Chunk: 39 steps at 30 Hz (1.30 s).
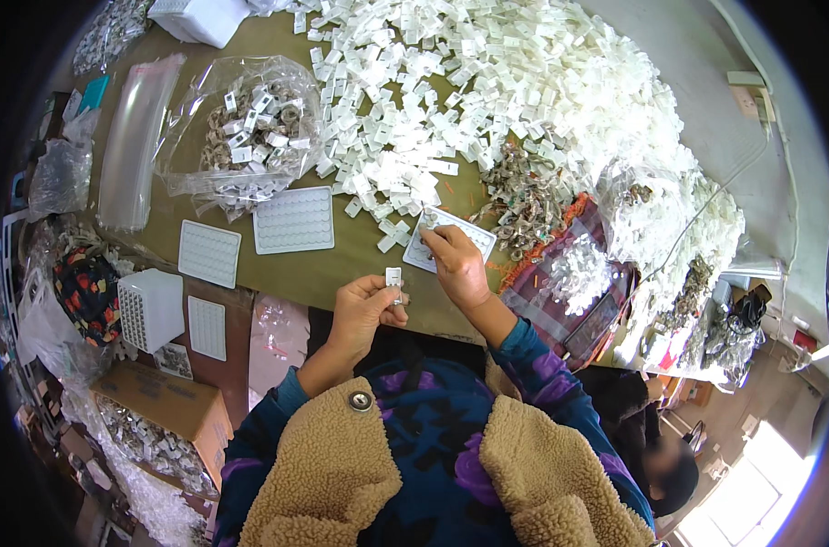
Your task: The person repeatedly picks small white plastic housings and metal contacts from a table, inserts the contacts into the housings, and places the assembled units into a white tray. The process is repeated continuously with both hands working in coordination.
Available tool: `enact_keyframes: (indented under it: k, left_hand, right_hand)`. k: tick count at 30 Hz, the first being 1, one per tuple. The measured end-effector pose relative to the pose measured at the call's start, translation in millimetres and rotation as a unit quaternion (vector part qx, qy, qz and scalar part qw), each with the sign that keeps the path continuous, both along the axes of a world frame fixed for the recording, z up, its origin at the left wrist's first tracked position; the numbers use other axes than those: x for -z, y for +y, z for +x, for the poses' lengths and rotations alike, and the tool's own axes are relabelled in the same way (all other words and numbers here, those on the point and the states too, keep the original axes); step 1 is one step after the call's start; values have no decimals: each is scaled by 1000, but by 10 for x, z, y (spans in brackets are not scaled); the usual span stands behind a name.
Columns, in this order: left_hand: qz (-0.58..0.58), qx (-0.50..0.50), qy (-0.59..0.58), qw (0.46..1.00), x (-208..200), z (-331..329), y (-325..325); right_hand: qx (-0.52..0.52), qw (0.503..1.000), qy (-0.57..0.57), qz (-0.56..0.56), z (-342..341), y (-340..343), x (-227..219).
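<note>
My left hand (360,317) is closed in a pinch on a small white plastic housing (393,276), held upright above the table's near edge. To its right, my right hand (458,266) reaches over a white moulded tray (474,235), thumb and fingers pressed together. Whatever is between those fingertips is too small to make out. A big heap of similar white plastic pieces (487,64) spreads over the far side of the table. Just right of the tray lies a pile of small metal-looking parts (524,196).
Left of my hands lie more white trays (293,221) and an open clear bag (250,128) of assembled pieces. Clear plastic sleeves (139,137) lie farther left. A cardboard box (168,401) stands lower left. At right are a plaid cloth (560,319) and another person (633,410).
</note>
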<state>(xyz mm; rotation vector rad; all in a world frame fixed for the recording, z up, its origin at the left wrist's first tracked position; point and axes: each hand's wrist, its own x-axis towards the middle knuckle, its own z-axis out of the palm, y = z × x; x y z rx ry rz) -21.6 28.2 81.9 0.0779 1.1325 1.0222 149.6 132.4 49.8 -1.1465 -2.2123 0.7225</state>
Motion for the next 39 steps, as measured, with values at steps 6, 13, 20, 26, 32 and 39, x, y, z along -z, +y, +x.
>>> enact_keyframes:
  k: [6, 13, 20, 26, 32, 39]
  left_hand:
    - [-10, -36, -38, 999, 32, -51, 29]
    - [12, -61, -56, 996, -62, -20, 181]
    - [73, -28, -94, 993, -371, 117, 295]
    - [99, 29, -105, 989, -677, 423, 267]
    - [99, 97, -110, 984, -868, 623, 286]
    - [136, 116, -162, 970, -965, 785, 324]
  right_hand:
    - [-98, 991, -65, 70, 21, 69, 99]
    - [-129, 982, -101, 90, 89, 82, 85]
    - [50, 983, 92, -149, 99, -71, -494]
    - [92, 981, 154, -70, 291, -423, -1180]
    - [81, 976, 166, -115, 586, -526, -1403]
    - [46, 977, 209, -4, 806, -607, -1515]
